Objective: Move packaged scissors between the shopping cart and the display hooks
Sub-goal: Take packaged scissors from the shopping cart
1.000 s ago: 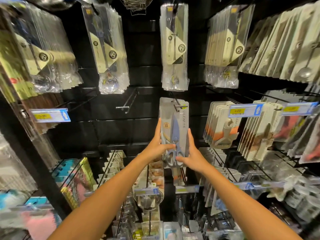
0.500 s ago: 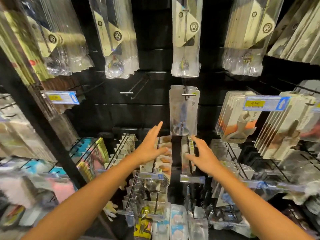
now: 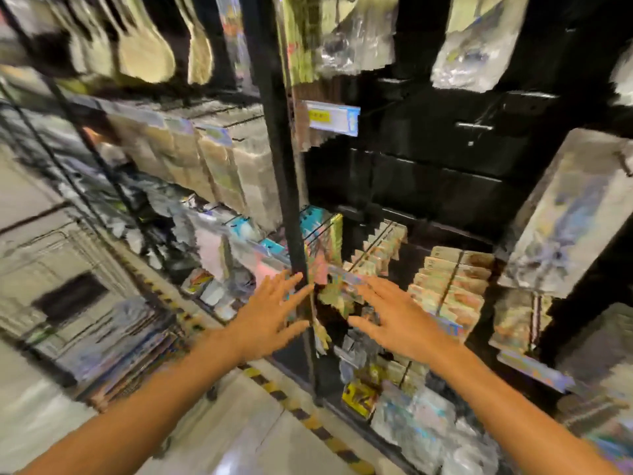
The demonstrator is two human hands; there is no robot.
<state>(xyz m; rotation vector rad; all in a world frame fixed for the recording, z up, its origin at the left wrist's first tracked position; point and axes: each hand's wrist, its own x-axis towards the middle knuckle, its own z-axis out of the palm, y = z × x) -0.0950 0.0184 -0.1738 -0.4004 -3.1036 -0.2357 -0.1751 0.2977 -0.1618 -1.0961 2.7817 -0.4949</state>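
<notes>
Hands first: the left hand (image 3: 270, 320) and the right hand (image 3: 394, 320) are both held out with fingers spread and straight, palms down, gripping nothing. They hover side by side in front of the lower part of the display rack (image 3: 428, 186), apart from each other and, as far as the motion blur allows, not touching any goods.

A packaged scissors card (image 3: 561, 214) hangs at the right edge of the view, tilted by the wide lens, its top caught on a hook (image 3: 625, 166); blur leaves the contents only faintly legible. A bare hook (image 3: 474, 126) projects from the dark back panel above and left of it. The shopping cart is not in view.

Between the hands rises a black upright post (image 3: 277, 138) that divides two bays; the left fingertips lie just beside it. Rows of small carded items (image 3: 448, 286) project on pegs just beyond the right hand, and a price tag (image 3: 332, 118) juts out above.

Risks, as judged here: with the view swinging fast, a sweeping hand may strike the post or snag a peg end, and brushing the projecting cards could knock them off. The hung card may also swing free if it is poorly seated.

Open room lies toward the person and down to the left, over the floor with its striped tape (image 3: 301, 416).
</notes>
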